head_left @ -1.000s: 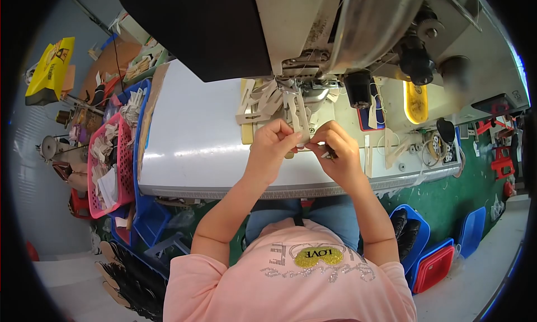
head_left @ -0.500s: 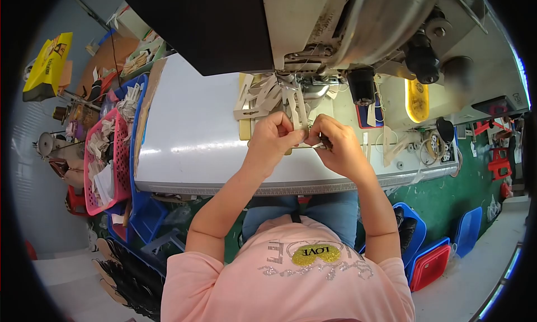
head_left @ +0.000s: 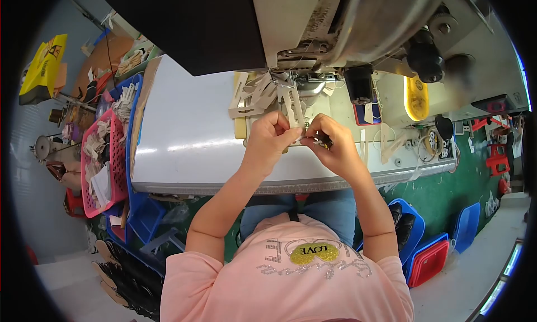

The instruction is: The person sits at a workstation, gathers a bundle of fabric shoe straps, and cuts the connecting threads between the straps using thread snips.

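Note:
Under the needle area of the sewing machine (head_left: 305, 65) lies a cream strap piece (head_left: 292, 107) with a slot cut in it. My left hand (head_left: 269, 140) pinches its near end between thumb and fingers. Close by on the right, my right hand (head_left: 337, 148) is closed around a small dark and metal tool, mostly hidden by the fingers, its kind unclear. The two hands' fingertips nearly meet at the strap's end. A loose heap of similar cream strap pieces (head_left: 257, 95) lies left of the needle.
The white machine table (head_left: 184, 132) has a ruler (head_left: 235, 186) along its front edge. A yellow tray (head_left: 416, 98) sits at right, near loose straps (head_left: 391, 143). On the left stands a pink basket (head_left: 118, 171) of pieces; blue and red bins (head_left: 429, 263) are on the floor at right.
My right hand has shifted left, its fingertips now closer to the strap's end and my left fingers. The left hand keeps its pinch. The whole view has moved slightly.

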Available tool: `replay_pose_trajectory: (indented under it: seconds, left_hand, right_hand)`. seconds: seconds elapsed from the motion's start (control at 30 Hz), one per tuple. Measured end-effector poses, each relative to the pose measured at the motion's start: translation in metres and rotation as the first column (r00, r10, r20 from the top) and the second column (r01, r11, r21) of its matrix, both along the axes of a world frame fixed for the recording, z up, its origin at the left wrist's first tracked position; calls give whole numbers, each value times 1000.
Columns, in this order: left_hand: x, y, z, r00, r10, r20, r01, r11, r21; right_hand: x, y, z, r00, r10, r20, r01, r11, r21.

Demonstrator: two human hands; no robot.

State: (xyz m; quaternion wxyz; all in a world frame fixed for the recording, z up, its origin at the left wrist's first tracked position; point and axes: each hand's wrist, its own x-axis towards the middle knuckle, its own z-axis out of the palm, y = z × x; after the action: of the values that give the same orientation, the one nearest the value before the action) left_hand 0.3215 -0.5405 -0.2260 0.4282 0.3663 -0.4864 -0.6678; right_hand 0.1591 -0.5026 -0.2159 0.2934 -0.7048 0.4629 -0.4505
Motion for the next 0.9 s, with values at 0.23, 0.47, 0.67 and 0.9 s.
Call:
replay_pose_trajectory:
  seconds: [0.23, 0.47, 0.67, 0.9]
  left_hand:
    - [3, -1, 0, 1000, -25, 5, 25, 999, 31]
    - [-4, 0, -4, 999, 4, -34, -5, 999, -40]
    - [-1, -1, -5, 1000, 3, -29, -3, 1000, -19]
    - [-2, -2, -6, 1000, -1, -21, 1, 999, -37]
  right_hand:
    - [5, 2, -4, 998, -49, 31, 49, 999, 12]
    - [5, 9, -5, 999, -38, 22, 40, 996, -79]
    - [6, 8, 3, 997, -66, 37, 68, 996, -66]
    - [9, 3, -4, 996, -73, 49, 78, 991, -107]
